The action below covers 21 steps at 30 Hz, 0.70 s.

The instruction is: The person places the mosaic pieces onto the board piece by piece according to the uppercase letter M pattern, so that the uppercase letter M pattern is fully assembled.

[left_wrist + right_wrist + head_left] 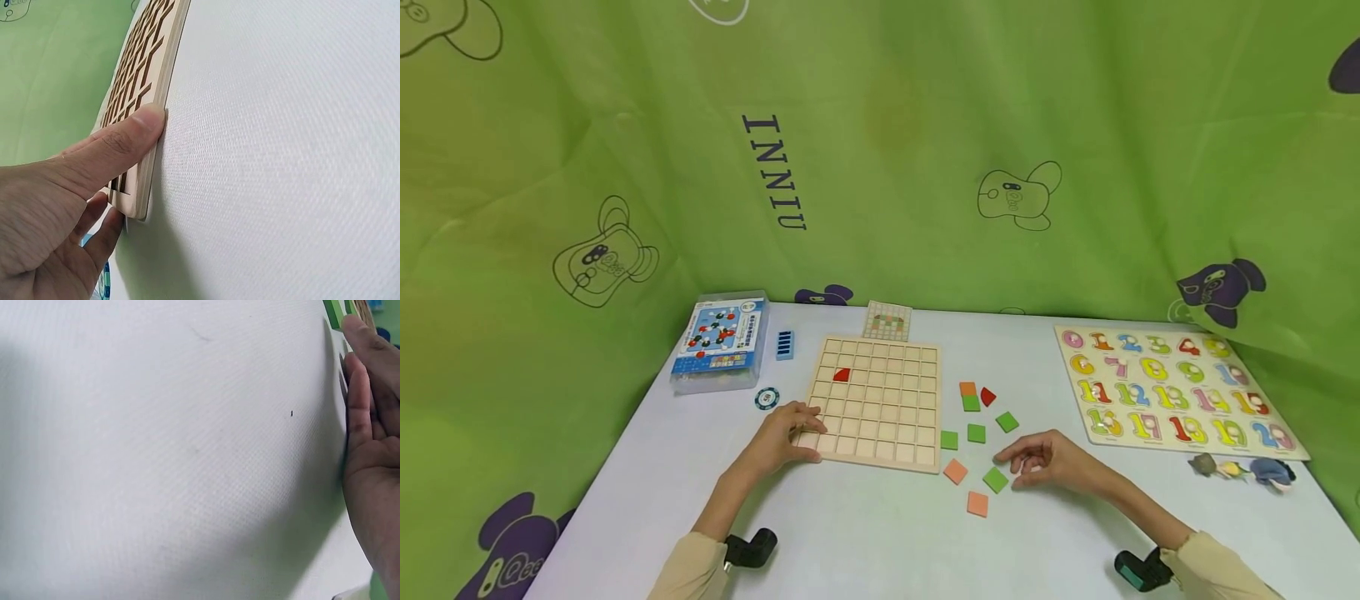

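My left hand (781, 436) grips the near left corner of a wooden grid board (876, 454). In the left wrist view its thumb (128, 134) lies across the edge of the board, and the other fingers reach round the corner. One red quarter-circle tile (842, 375) sits in a cell toward the board's upper left. To the right, my right hand (1048, 461) hovers low with loosely bent fingers and holds nothing. Its thumb is close beside a green square tile (996, 480), which shows at the top corner of the right wrist view.
Several green and orange tiles lie right of the board, with another red quarter-circle (988, 397). A pattern card (887, 321) lies behind it. At left are a boxed kit (718, 342), a blue piece (785, 345) and a round chip (767, 398); at right, a number puzzle (1180, 392) and small figures (1240, 470).
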### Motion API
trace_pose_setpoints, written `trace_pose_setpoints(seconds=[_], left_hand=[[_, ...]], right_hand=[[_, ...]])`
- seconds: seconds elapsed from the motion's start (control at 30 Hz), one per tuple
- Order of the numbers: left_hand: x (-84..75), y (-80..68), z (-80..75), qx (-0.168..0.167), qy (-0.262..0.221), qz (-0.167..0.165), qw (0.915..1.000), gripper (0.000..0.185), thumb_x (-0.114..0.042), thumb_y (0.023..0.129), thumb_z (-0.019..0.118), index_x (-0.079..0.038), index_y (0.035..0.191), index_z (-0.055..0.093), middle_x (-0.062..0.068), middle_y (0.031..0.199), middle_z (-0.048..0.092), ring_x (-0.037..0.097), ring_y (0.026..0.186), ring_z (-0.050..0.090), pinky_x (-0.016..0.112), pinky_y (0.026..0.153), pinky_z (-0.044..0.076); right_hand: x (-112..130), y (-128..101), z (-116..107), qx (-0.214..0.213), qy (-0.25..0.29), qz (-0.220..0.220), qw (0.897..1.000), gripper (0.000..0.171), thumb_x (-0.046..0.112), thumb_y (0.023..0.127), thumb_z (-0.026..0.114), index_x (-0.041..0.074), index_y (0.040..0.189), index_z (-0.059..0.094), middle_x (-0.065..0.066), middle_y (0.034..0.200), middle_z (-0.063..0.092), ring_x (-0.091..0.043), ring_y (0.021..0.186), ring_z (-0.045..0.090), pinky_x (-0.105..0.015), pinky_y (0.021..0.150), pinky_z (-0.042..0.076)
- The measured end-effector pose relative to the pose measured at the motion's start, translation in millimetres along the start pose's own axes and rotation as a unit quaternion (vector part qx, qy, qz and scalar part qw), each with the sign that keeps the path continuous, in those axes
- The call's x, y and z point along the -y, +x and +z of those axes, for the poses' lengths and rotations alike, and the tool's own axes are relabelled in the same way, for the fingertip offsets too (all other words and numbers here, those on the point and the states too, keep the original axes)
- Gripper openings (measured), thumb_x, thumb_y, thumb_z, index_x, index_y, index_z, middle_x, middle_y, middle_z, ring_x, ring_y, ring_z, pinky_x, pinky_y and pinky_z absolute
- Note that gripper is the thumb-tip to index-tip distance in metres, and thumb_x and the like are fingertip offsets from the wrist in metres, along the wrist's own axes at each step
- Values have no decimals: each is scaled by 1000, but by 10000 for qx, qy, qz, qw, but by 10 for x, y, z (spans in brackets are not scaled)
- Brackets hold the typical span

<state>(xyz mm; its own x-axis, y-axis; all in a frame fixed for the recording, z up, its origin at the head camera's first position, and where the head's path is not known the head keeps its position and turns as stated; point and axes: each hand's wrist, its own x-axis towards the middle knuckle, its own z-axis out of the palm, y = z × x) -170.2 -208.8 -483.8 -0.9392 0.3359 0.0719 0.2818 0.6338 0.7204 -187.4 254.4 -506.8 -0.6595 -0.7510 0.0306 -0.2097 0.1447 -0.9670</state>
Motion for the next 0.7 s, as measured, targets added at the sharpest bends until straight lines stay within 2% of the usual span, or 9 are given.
trace_pose_setpoints(seconds=[0.17, 0.33, 0.7], left_hand=[[24, 4, 15, 40, -71, -58, 10000, 31, -7, 67, 84, -6, 96, 72, 17, 120, 60, 36, 113, 52, 50, 99, 43], [30, 11, 20, 31, -70, -77, 9999, 32, -7, 66, 84, -6, 96, 72, 17, 121, 60, 35, 114, 51, 51, 100, 42], [32, 17, 21, 10, -50, -132, 9999, 31, -8, 66, 85, -6, 95, 72, 17, 121, 60, 35, 114, 51, 51, 100, 41]], right_hand=[[-19, 39, 7, 188, 177, 20, 9997, 34, 0, 81, 72, -8, 113, 64, -20, 87, 65, -1, 77, 59, -17, 68, 53], [-11, 65, 29, 145, 119, 6, 9998, 30, -1, 81, 72, -9, 109, 66, -21, 84, 65, -1, 75, 59, -17, 65, 53], [-5, 65, 124, -351, -661, 111, 9971, 26, 8, 80, 76, 3, 105, 70, -14, 85, 66, -5, 72, 56, -18, 61, 51]])
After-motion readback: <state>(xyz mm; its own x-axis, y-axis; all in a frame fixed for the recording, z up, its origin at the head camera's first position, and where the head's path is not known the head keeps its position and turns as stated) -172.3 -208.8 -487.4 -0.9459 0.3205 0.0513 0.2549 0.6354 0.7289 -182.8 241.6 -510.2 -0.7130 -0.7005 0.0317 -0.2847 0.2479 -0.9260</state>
